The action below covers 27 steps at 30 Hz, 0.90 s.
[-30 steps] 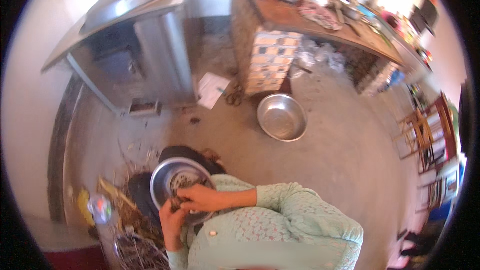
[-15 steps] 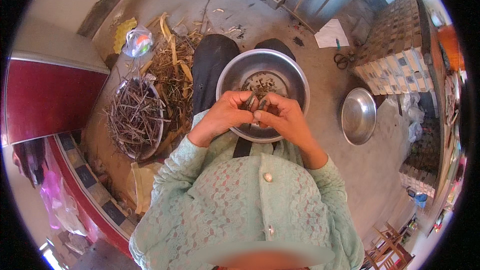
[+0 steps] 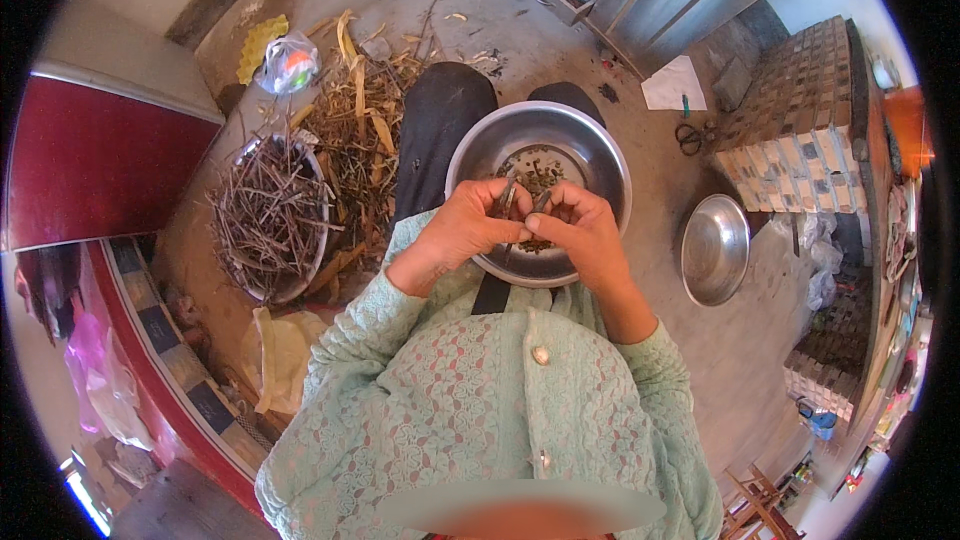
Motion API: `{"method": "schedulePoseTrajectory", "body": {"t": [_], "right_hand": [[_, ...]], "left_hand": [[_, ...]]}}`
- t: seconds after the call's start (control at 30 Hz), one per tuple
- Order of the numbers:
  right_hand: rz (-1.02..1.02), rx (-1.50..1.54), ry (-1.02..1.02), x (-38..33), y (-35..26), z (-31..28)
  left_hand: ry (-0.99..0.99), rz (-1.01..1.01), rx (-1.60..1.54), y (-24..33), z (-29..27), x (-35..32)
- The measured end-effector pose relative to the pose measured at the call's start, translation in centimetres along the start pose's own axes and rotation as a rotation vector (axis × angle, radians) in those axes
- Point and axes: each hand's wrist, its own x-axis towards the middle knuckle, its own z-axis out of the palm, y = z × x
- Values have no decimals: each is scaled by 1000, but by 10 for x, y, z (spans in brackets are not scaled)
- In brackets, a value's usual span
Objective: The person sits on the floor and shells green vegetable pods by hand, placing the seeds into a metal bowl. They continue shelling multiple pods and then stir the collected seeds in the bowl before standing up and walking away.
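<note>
Head view: a steel bowl [image 3: 590, 155] is rested on the lap, with a scatter of small dark bits lying in its bottom. Above its near rim the left hand [image 3: 465, 230] and the right hand [image 3: 580, 230] are brought together, fingertips touching. A thin dark pod [image 3: 506, 198] is pinched in the left fingers; what the right fingers close on is too small to be told, perhaps the same pod. A basin of dry stalks [image 3: 270, 215] is seen to the left, and an empty metal bowl [image 3: 715, 250] on the floor to the right.
</note>
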Motion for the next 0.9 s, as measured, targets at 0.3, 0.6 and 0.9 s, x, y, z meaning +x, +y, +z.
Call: {"method": "schedulePoseTrajectory", "body": {"t": [0.3, 0.6, 0.9], "right_hand": [[-46, -14, 130, 0, -5, 4], [-22, -110, 101, 1, -13, 6], [-30, -176, -11, 2, -18, 3]], "left_hand": [[76, 188, 237, -17, -2, 2], [205, 191, 336, -22, 6, -2], [262, 332, 332, -27, 1, -2]]}}
